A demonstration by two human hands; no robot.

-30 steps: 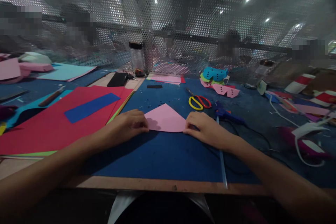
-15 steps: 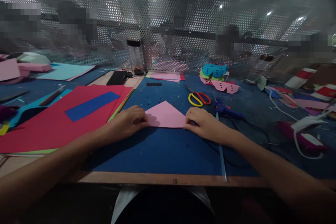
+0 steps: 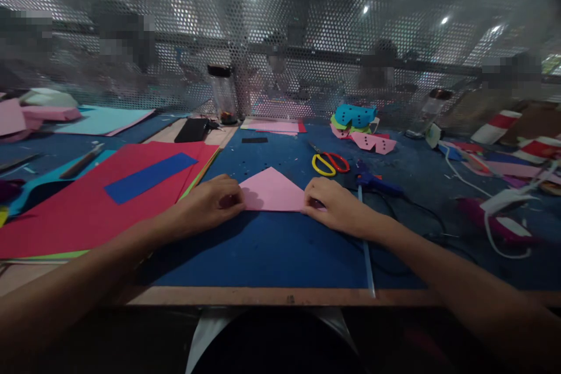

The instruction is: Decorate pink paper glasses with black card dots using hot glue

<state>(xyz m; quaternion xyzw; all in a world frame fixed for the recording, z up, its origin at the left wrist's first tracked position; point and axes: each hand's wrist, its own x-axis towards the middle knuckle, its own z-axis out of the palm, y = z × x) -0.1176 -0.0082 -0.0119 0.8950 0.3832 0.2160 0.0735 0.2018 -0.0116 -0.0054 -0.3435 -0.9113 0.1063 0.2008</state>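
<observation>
A pink sheet of paper (image 3: pixel 272 191) folded to a triangle lies on the blue table mat (image 3: pixel 272 257), its point away from me and its straight edge towards me. My left hand (image 3: pixel 219 198) pinches the left corner between thumb and curled fingers. At the right corner, my right hand (image 3: pixel 326 201) grips the paper in the same way. Both hands rest low on the mat, and their fingers cover the two corners. Just beyond the right hand lie scissors (image 3: pixel 328 163) with one yellow and one red handle.
A blue glue gun (image 3: pixel 377 181) with a clear glue stick (image 3: pixel 367 263) lies right of my right hand. Red paper (image 3: pixel 87 210) bearing a blue strip (image 3: pixel 151 177) covers the left side. Behind stand a glass jar (image 3: pixel 224 96), a black phone-like object (image 3: pixel 191 130) and dotted paper cutouts (image 3: pixel 356 118).
The whole view has shifted slightly, so things sit a little further left. Both hands keep their hold on the pink paper's corners, with no clear change in the fold.
</observation>
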